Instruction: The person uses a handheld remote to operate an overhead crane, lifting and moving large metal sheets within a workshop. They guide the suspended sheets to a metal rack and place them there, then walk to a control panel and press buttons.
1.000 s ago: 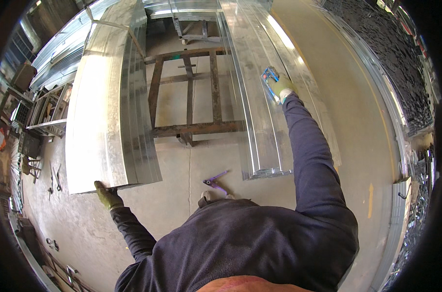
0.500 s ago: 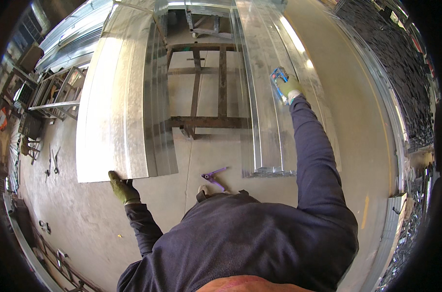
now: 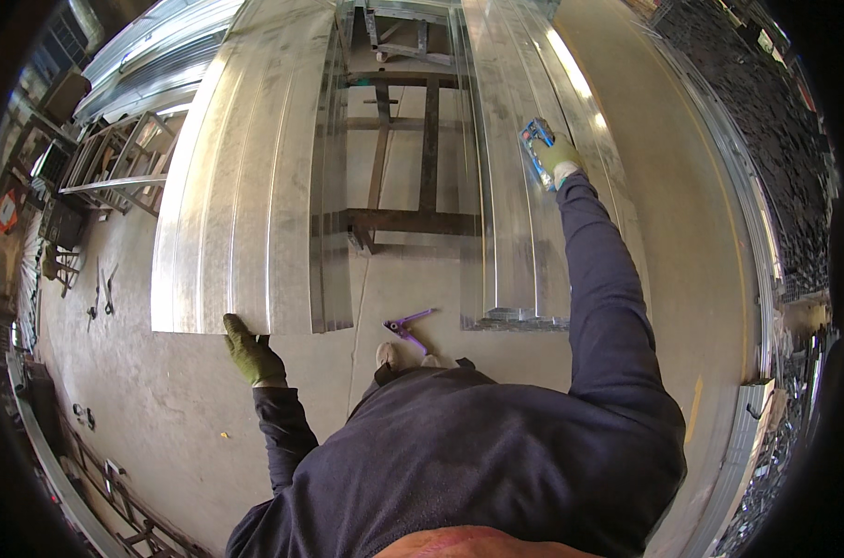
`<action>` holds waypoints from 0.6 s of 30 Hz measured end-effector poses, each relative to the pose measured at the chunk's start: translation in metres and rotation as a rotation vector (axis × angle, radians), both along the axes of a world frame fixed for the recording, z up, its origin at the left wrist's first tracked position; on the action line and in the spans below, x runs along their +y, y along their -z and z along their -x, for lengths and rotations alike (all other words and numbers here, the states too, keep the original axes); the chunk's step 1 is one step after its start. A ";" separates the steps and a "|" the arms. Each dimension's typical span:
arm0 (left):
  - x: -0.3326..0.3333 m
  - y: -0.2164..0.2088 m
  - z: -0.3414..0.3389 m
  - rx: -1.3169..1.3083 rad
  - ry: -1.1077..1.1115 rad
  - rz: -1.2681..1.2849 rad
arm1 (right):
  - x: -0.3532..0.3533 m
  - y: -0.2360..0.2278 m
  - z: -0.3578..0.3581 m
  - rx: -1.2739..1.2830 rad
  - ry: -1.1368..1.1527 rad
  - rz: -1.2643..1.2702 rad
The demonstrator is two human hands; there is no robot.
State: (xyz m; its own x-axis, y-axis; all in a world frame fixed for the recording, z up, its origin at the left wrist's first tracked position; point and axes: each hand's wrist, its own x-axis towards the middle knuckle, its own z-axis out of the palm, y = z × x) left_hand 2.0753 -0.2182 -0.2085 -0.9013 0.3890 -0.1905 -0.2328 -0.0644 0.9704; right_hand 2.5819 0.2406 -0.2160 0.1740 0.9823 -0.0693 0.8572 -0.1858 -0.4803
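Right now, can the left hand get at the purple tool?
Probably not without bending: the left hand is up at the near edge of the metal sheet, while the purple tool lies on the floor by the shoes. Nothing seems to cover it, though.

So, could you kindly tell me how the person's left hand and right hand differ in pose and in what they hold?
The left hand holds the near edge of a ribbed metal sheet, while the right hand grips a blue tool over the other metal panels. The left hand is closer to the body; the right hand reaches farther out. Both wear greenish gloves.
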 end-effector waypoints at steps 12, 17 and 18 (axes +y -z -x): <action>0.002 0.005 -0.030 0.151 0.084 0.036 | -0.010 -0.012 0.002 0.061 -0.023 -0.034; 0.004 0.006 -0.043 -0.089 0.056 -0.138 | -0.012 -0.014 0.001 0.076 -0.023 -0.054; 0.002 0.008 -0.047 -0.080 0.075 -0.153 | -0.012 -0.013 0.001 0.095 -0.035 -0.066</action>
